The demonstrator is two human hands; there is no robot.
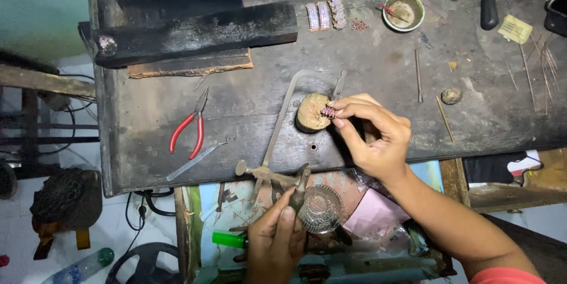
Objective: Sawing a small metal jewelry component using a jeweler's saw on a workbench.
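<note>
You are pinching a small studded jewellery piece [328, 111] in your right hand's [373, 136] fingers against the round wooden block [312, 113] at the table's [378, 71] front edge, while your left hand [277, 242] is closing its fingers around the jeweller's saw [277, 142] handle below, red-handled pliers [189, 130] lying well to the left.

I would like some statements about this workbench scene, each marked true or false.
1. The right hand pinches a small jewelled piece against a round block. True.
2. The left hand holds the red-handled pliers. False: the pliers lie untouched on the bench; its grip is on the handle of a saw frame.
3. A small bowl stands near the far edge. True.
4. The green bottle stands on the bench. False: it lies below the bench edge.
</note>
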